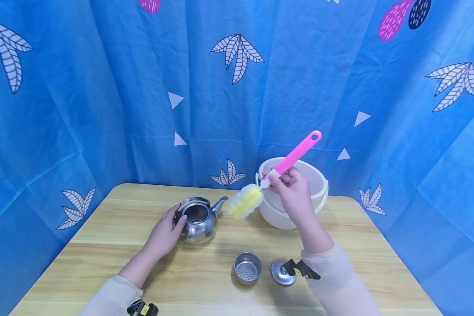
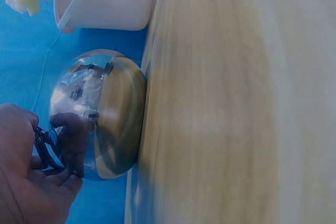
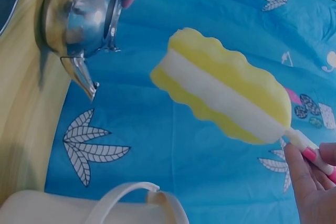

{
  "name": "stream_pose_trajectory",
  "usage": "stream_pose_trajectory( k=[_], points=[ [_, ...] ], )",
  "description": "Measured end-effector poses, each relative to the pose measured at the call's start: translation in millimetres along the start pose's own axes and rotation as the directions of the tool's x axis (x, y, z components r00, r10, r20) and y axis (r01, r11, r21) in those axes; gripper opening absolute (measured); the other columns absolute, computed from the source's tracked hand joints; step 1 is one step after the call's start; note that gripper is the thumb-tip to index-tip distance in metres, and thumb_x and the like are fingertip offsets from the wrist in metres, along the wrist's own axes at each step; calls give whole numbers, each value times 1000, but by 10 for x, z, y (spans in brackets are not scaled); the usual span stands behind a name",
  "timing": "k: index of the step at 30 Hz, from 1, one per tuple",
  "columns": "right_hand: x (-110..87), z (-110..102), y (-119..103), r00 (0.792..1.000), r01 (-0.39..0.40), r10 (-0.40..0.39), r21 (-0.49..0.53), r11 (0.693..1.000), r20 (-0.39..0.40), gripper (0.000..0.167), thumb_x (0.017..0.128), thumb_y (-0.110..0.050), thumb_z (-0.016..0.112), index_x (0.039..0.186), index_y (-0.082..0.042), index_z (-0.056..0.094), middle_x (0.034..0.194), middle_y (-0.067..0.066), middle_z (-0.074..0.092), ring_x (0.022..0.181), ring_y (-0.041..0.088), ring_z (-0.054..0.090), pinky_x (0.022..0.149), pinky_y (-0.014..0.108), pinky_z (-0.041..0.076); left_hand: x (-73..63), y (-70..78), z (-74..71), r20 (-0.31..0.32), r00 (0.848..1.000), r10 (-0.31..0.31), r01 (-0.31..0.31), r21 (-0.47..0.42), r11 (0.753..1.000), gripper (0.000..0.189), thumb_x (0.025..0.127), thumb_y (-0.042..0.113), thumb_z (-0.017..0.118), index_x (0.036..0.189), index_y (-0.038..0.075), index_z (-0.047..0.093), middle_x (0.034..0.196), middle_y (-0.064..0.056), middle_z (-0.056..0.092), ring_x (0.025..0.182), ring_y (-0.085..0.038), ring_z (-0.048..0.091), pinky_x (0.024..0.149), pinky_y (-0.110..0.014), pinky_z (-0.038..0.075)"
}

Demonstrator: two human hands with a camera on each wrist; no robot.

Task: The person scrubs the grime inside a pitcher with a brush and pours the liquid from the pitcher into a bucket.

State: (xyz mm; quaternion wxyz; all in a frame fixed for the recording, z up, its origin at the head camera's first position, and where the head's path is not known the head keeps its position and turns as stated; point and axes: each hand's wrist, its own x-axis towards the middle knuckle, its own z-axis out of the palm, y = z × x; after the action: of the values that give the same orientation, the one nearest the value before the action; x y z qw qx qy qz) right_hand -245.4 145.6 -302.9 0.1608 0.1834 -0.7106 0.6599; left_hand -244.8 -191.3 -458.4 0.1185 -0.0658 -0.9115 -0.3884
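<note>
My left hand [image 1: 166, 228] grips a shiny steel teapot [image 1: 200, 230] at its handle side, thumb near the open mouth. The pot stands upright on the table, lid off, its spout [image 1: 220, 203] pointing to the right. In my right hand [image 1: 294, 193] is a sponge bottle brush, pinched by the lower end of its pink handle [image 1: 296, 153]. The brush's yellow and white sponge head [image 1: 245, 201] hangs in the air between teapot and bucket. In the right wrist view the sponge head [image 3: 223, 87] shows large, level with the teapot's side.
A white bucket [image 1: 276, 218] with a carrying handle stands behind my right hand. Nearer me on the wooden table [image 1: 114, 219] are a perforated steel strainer cup [image 1: 247, 267] and a round steel lid [image 1: 281, 274]. Blue patterned cloth [image 1: 237, 109] hangs around the table's back and sides.
</note>
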Motion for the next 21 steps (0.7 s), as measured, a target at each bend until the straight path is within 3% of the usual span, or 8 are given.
stream_pose_trajectory(
  k=[7, 12, 21],
  points=[
    [10, 96, 47, 1000, 16, -15, 45, 999, -25, 27, 98, -6, 64, 120, 7, 55, 115, 27, 69, 104, 24, 71, 86, 33, 58, -9, 2, 1, -2, 1000, -1, 1, 6, 1000, 68, 107, 44, 41, 152, -6, 31, 151, -33, 36, 138, -50, 37, 113, -60, 31],
    [13, 161, 85, 999, 27, -25, 64, 998, -40, 24, 98, -6, 64, 119, 2, 58, 113, 22, 71, 102, 21, 72, 86, 33, 58, -5, -1, 4, 1, 1000, 0, 0, -1, 1000, 69, 107, 45, 42, 152, -6, 31, 151, -33, 36, 138, -49, 37, 113, -60, 32],
    [60, 286, 154, 998, 57, -54, 69, 996, -43, 24, 99, -4, 61, 121, 5, 55, 112, 23, 71, 104, 24, 71, 86, 32, 59, -3, 11, -9, 4, 1000, -6, 6, -6, 1000, 68, 107, 43, 42, 153, -6, 31, 152, -33, 35, 139, -49, 36, 114, -60, 31]
  ],
)
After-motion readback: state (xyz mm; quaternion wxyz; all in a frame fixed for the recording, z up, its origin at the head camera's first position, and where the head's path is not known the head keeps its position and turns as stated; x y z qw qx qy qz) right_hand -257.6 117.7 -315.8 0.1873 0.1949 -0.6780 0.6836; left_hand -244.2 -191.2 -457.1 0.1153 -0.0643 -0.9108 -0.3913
